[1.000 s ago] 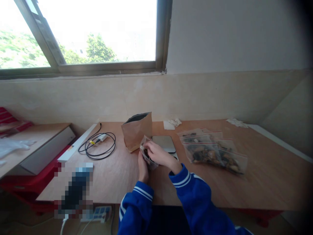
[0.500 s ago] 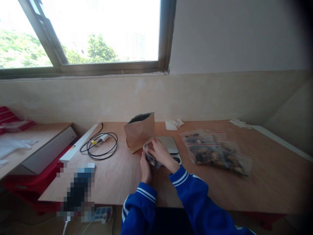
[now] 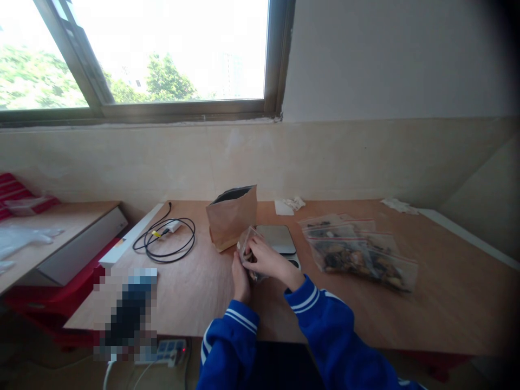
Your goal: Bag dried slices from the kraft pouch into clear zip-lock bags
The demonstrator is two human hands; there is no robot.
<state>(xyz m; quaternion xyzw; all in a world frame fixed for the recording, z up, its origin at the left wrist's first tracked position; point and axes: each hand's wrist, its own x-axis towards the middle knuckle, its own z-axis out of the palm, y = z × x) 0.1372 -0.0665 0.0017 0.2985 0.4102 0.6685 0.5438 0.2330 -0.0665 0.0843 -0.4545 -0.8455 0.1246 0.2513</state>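
Right hand (image 3: 266,257) shifted slightly back and down over last half second. Clear plastic bag (image 3: 245,236): film gathered round right fingertips half second ago, then stood up just beyond them, mouth spread wider. Contents (image 3: 252,273) came into clearer sight, below right fingers. Scale (image 3: 276,238), just beyond right fingers, lost bit more of front panel behind wrist. Camera view had swung slightly left since first picture.

No legible text, labels, brands, numbers or signs.
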